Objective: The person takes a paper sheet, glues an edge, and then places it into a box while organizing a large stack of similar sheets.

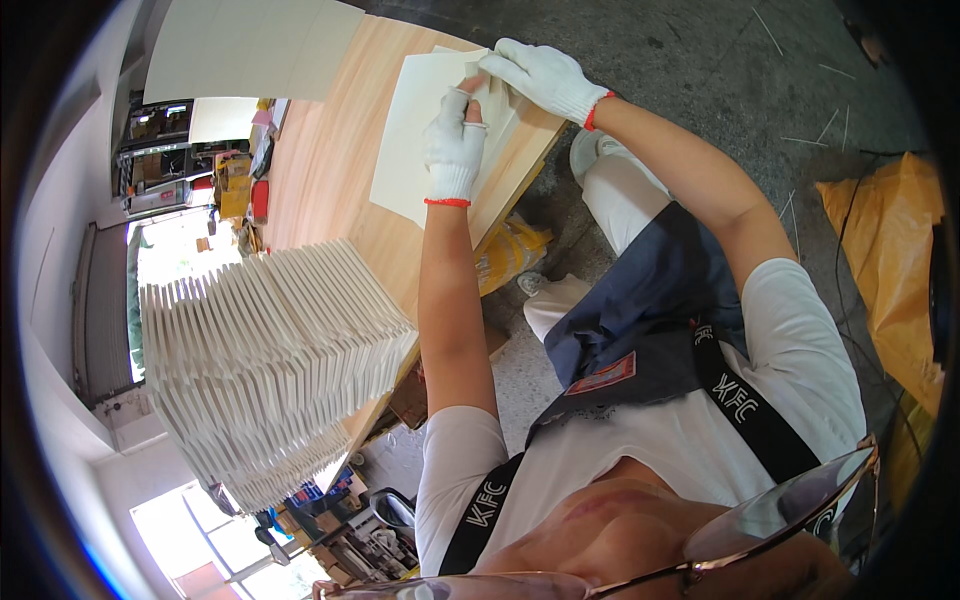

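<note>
A white sheet of paper or thin card (407, 150) lies on the wood-grain table (330, 150), its right side raised in a fold. My left hand (455, 143), in a white glove that leaves the thumb and index fingertips bare, rests on the sheet with fingers bent at the folded part. At the far right corner of the sheet, my right hand (540, 78), gloved in white with a red cuff, grips the edge, thumb on top. Its other fingertips are partly hidden.
Tall stacks of folded white card pieces (270, 350) stand at the table's left end. Large pale sheets (250, 45) lie at the far left. A yellow-wrapped bundle (515, 252) sits below the table edge. An orange sack (885, 260) and thin strips are on the floor at right.
</note>
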`<state>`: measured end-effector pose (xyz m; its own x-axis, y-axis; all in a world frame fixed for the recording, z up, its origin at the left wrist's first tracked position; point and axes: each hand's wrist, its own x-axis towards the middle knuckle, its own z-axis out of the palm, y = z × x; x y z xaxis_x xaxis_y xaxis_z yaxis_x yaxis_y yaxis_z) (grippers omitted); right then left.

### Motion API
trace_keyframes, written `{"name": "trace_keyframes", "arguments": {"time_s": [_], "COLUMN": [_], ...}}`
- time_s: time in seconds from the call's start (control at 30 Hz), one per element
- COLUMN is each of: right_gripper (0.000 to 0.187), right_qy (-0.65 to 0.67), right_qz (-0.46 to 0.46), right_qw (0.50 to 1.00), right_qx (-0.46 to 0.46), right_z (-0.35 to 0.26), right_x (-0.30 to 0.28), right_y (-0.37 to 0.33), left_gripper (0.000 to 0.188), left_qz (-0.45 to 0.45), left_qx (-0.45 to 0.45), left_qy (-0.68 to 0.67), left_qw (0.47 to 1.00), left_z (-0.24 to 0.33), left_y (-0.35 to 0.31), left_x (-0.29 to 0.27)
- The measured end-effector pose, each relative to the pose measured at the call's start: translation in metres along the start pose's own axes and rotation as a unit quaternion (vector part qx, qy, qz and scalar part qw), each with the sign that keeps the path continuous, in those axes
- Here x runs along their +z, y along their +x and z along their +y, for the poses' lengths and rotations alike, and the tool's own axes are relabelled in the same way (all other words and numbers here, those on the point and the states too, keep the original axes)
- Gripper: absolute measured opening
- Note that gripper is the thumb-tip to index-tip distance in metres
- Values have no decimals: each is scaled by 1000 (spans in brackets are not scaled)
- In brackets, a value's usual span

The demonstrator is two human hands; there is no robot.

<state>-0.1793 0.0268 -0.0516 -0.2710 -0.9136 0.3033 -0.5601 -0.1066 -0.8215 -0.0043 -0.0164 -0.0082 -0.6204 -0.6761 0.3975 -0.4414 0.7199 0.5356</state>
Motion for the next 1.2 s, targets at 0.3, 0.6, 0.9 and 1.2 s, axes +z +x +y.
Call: {"name": "trace_keyframes", "arguments": {"time_s": [0.3, 0.6, 0.9, 1.2], "right_gripper": [41, 38, 36, 43], "right_qy": [1, -237, -60, -28], "right_qz": [6, -100, -31, -30], "right_qw": [1000, 966, 997, 999], "right_qx": [1, -25, -38, 17], "right_z": [6, 1, 4, 10], "right_x": [5, -36, -15, -9], "right_y": [2, -16, -9, -9], "left_gripper": [40, 34, 29, 36], "left_qz": [-68, -18, -79, -88], "left_qx": [-49, 14, -14, -43], "left_qy": [59, 21, 63, 52], "left_qw": [995, 1000, 995, 994], "left_z": [4, 8, 6, 2], "left_y": [-1, -2, -1, -1], "left_x": [-1, -2, -5, -2]}}
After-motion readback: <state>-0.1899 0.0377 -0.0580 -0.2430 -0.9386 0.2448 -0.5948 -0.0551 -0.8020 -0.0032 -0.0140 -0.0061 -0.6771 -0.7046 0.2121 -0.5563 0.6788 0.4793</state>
